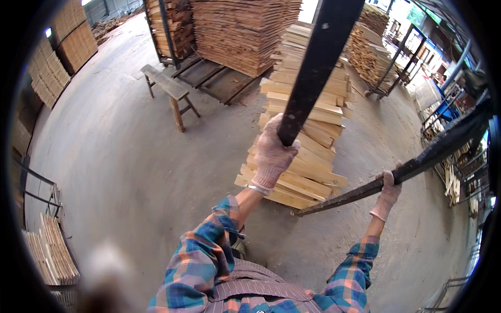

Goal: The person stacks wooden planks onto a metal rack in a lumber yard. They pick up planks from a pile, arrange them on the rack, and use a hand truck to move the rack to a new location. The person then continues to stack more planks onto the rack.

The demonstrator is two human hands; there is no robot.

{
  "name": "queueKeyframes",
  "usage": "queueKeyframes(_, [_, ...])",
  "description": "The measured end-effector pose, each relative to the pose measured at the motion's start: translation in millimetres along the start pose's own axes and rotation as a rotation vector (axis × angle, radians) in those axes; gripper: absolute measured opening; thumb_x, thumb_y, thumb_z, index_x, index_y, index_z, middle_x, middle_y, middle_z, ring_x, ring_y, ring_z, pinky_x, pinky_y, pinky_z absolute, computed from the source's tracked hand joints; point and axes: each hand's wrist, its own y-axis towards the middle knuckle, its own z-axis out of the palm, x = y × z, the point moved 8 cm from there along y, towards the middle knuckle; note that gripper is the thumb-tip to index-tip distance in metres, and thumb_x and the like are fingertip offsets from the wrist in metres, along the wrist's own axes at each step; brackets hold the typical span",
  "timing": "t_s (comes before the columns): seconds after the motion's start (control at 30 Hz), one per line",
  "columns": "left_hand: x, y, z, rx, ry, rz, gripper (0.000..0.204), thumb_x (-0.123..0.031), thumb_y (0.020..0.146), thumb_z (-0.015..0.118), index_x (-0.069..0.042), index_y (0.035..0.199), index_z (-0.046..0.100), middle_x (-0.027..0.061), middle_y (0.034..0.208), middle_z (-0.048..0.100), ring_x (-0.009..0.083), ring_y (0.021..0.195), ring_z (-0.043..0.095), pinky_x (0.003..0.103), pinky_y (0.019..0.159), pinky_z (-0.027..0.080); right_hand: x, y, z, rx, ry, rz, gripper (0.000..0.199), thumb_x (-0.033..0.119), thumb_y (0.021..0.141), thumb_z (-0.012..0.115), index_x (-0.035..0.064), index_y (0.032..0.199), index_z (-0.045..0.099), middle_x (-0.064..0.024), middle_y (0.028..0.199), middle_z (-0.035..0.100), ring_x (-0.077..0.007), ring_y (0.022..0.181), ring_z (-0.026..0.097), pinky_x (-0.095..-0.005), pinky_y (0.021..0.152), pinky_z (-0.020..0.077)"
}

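Two gloved hands, two dark lengths, one loose pile

The left hand [272, 151] is wrapped firmly around the black post [321, 68], right at its visible lower end; what lies under that palm I can't tell. To its right and nearer the body, the right hand [389, 190] is closed on the black bar [433, 155], which slants down and leftward from the grip to the near corner of the low pile of boards [308, 164].

Those boards lie between the two grips and stretch away beyond them, many askew, some ends poking out. From where I stand, the step seems to be controlling both lengths at once, so I'd keep the pull even between the hands and move smoothly; a jerk could spill the crooked pieces. I'd also watch that gloved fingers don't get pinched against the wood.

Farther out, left of the left hand, a wooden bench [164, 81] stands on the floor [130, 172], and beyond it rises a tall stack [235, 34]. Feet should stay well back from the bar's low end.
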Motion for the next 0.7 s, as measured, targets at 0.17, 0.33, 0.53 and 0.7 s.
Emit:
queueKeyframes(0.17, [31,20,-54,0.022,-0.159,0.143,0.062,-0.006,0.068,0.074,-0.005,0.126,0.050,0.0178,0.106,0.063,0.0313,0.098,0.063,0.037,0.084,0.050,20,-44,52,-0.077,0.045,0.046,0.073,0.026,0.082,0.076,0.0024,0.139,0.038,-0.0028,0.075,0.057,-0.0148,0.067,0.057,-0.0315,0.067,0.0505])
queueKeyframes(0.33, [39,49,-56,0.357,-0.291,0.028,0.046,-0.006,0.068,0.070,-0.008,0.112,0.056,0.0167,0.095,0.062,0.0347,0.092,0.062,0.039,0.078,0.050,46,-64,53,-0.300,0.009,-0.038,0.076,0.034,0.078,0.078,0.0045,0.137,0.040,-0.0037,0.076,0.059,-0.0139,0.065,0.056,-0.0304,0.066,0.0491])
queueKeyframes(0.53, [56,75,-67,0.579,-0.339,0.139,0.059,-0.011,0.062,0.074,-0.008,0.116,0.050,0.0118,0.083,0.060,0.0325,0.081,0.061,0.041,0.070,0.049,61,-82,89,-0.418,-0.107,0.052,0.064,0.041,0.082,0.073,0.0047,0.128,0.046,-0.0046,0.082,0.058,-0.0158,0.071,0.056,-0.0316,0.071,0.0487])
queueKeyframes(0.7, [65,104,-82,0.705,-0.431,0.232,0.071,-0.014,0.063,0.076,-0.003,0.126,0.047,0.0115,0.086,0.061,0.0303,0.082,0.062,0.039,0.072,0.049,73,-102,90,-0.652,-0.292,-0.053,0.061,0.043,0.085,0.068,0.0054,0.129,0.049,-0.0065,0.103,0.063,-0.0167,0.086,0.059,-0.0310,0.081,0.0478])
